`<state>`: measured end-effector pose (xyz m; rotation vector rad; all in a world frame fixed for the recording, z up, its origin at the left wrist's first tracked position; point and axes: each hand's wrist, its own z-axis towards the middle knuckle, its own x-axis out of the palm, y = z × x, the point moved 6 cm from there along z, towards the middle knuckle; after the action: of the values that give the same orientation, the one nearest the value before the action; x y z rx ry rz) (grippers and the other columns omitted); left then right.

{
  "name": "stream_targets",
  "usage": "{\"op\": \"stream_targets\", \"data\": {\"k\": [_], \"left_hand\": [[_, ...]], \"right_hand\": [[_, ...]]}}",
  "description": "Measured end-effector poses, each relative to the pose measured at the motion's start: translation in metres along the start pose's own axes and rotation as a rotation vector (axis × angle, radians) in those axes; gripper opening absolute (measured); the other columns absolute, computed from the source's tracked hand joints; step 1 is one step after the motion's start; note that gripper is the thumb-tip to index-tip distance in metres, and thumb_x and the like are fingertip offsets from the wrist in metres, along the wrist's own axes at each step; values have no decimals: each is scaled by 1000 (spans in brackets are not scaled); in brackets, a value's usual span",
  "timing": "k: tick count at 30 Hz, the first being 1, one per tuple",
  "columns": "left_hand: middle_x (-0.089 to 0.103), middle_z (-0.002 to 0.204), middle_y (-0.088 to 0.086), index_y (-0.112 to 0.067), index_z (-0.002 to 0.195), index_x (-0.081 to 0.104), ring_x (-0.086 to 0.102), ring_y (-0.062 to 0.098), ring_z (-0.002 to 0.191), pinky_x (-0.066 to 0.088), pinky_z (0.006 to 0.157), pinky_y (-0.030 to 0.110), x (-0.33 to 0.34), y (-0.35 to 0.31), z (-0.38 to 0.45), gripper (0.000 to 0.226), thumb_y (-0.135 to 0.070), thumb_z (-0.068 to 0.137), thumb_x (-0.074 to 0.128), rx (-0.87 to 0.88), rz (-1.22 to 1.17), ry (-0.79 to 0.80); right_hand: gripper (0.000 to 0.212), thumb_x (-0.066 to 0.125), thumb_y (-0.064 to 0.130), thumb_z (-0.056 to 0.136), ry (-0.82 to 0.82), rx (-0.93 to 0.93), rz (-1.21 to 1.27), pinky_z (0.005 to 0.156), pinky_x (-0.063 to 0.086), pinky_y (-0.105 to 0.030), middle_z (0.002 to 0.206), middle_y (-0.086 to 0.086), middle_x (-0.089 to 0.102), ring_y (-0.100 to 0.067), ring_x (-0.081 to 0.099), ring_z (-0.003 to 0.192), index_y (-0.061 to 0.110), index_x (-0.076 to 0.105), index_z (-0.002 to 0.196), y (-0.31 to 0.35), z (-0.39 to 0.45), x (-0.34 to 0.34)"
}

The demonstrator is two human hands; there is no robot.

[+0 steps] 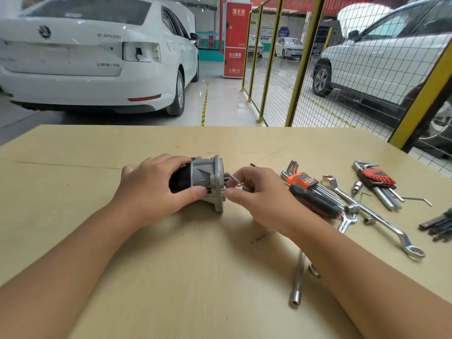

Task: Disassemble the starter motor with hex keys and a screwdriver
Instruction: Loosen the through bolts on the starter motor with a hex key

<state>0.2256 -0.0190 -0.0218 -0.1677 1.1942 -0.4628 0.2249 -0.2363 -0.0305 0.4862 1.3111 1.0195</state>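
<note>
Bare forearms, no sleeves, ringless fingers (195, 192)

Your starter motor (203, 182) lies on its side at the frame's center, black body pointing left, grey flanged housing facing right. You have a small hex key (238, 181) set against the flange face. The screwdriver (315, 200), black-and-red handle, rests right of center, lying across the orange-holdered hex key set (302, 178). A red-holdered set (378, 178) sits far right.
</note>
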Motion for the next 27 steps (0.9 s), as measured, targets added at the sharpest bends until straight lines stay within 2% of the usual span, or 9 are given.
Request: {"op": "stream_targets", "data": {"k": [2,5,6,10,14,18,20,23,27], "left_hand": [[60,118,-24,-51,130,52,55,11,113,37,97,46,0,0,0,77,-92,67,41,2,-1,-1],[60,118,-25,-51,130,52,55,10,114,36,97,46,0,0,0,76,-92,67,41,3,1,1],[60,118,-25,-51,130,52,55,10,114,36,98,46,0,1,0,77,-92,67,41,2,-1,2],[60,118,-25,-50,131,52,55,10,114,37,98,46,0,0,-1,78,-93,66,40,4,0,-4],[60,118,-25,-50,131,51,55,10,114,35,96,44,0,1,0,79,-94,66,39,7,5,-8],[59,117,-25,-51,130,51,55,9,112,32,91,41,1,2,0,78,-94,67,39,16,7,-14],[59,117,-26,-51,131,51,54,8,112,32,90,41,2,3,0,77,-94,67,40,20,10,-20],[59,118,-27,-51,131,50,54,7,112,31,90,41,3,4,1,77,-94,68,40,18,23,-23],[58,116,-28,-53,131,48,54,7,110,31,88,40,3,4,0,75,-94,68,39,18,23,-26]], "right_hand": [[13,76,29,88,10,4,5,50,30,-20,52,14,42,-4,36,49,19,70,82,0,-1,0],[37,66,33,95,24,-13,-67,51,27,-26,48,12,37,-6,31,47,19,56,63,1,0,2],[39,66,32,96,19,-12,-82,51,27,-28,48,11,35,-6,30,47,18,53,61,1,0,2],[13,75,29,88,8,-1,-17,52,32,-24,53,11,42,-5,36,49,20,69,81,0,0,1],[34,67,36,94,9,-7,-73,51,28,-26,49,11,38,-6,32,47,18,59,66,1,-1,2],[15,76,30,87,-1,9,-34,51,30,-23,55,11,42,-5,35,48,19,67,81,1,-1,0],[18,74,34,89,-3,11,-39,50,29,-20,53,12,42,-4,37,49,21,67,79,2,-2,-1],[34,66,34,95,-2,-7,-97,51,27,-24,51,11,39,-6,35,49,20,57,66,4,-2,0],[19,74,33,89,-10,-1,-61,52,29,-22,58,10,43,-5,36,52,18,67,81,3,-3,0]]}}
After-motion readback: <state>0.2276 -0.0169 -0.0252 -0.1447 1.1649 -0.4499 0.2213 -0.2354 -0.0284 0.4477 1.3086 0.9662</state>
